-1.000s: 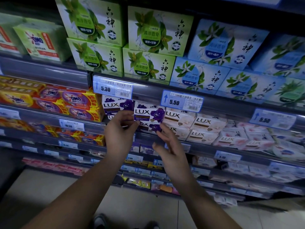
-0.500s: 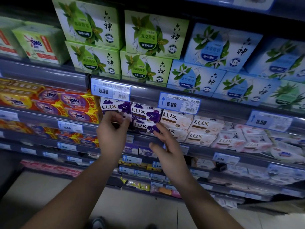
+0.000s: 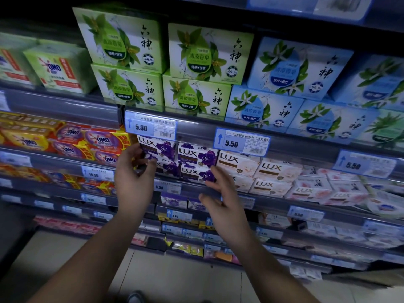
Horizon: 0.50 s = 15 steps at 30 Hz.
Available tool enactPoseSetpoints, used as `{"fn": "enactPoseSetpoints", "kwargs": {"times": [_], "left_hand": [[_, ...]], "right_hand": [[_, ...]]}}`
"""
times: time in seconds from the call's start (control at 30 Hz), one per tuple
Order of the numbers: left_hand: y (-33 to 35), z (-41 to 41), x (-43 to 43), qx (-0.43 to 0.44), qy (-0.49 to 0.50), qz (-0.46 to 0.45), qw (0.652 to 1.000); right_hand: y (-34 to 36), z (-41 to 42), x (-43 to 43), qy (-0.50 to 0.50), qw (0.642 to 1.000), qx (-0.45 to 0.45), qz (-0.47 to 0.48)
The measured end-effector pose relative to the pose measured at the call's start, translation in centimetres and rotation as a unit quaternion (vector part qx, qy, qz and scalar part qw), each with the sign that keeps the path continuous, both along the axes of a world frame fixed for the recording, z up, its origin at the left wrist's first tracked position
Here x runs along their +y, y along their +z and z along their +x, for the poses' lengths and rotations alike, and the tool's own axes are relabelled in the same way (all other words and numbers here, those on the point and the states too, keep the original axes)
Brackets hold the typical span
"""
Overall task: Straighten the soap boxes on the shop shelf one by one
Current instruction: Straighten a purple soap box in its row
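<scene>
Left hand: your left hand (image 3: 134,178) grips the left end of the left stack of purple LUX boxes (image 3: 160,149). Its fingers curl round the side and its thumb lies across the front where the two boxes meet. You cannot tell which of the two boxes it holds.
Right hand: your right hand (image 3: 223,200) has its fingers nearly straight. The fingertips (image 3: 211,177) touch the right end of the lower box in the right stack of purple LUX boxes (image 3: 196,157), and the thumb stands clear below, in front of the shelf rail (image 3: 190,190).
Hands together: they are well apart, one at each outer end of the purple block.
Soap boxes: both purple stacks are two high and touch side by side on the middle shelf. The left stack sits a little higher in view and is turned slightly against the right one.
Neighbours: white LUX boxes (image 3: 238,164) stand just beside the purple ones on the right, with pink LUX boxes (image 3: 310,191) further along. OMO bars (image 3: 102,141) are just to the left.
Shelf above: green Liushen boxes (image 3: 196,53) are stacked beside blue Liushen boxes (image 3: 299,66).
Price tags: the 5.30 tag (image 3: 150,126) hangs above the left purple stack, and a 5.50 tag (image 3: 240,142) hangs over the white boxes.
</scene>
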<state>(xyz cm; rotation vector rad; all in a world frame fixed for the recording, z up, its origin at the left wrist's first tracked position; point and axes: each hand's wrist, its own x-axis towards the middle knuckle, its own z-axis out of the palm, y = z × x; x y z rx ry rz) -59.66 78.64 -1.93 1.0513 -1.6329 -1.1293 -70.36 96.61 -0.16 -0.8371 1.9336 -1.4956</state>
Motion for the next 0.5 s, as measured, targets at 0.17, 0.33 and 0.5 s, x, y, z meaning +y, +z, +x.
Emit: {"fn": "enactPoseSetpoints", "kwargs": {"times": [0.17,0.33,0.5], "left_hand": [[-0.3,0.3,0.7,-0.008,-0.008,-0.022,1.000],[-0.3,0.0,2.2,-0.037,-0.043,-0.086,0.995],[0.1,-1.7,6.2,-0.046,-0.110,-0.130,0.984]], "right_hand": [[0.1,-0.3,-0.2,0.017,1.000,0.010,0.019],[0.1,-0.7,0.9,0.003,1.000,-0.002,0.014],[-0.3,-1.7,3.6,-0.147,0.987,0.056,-0.038]]}}
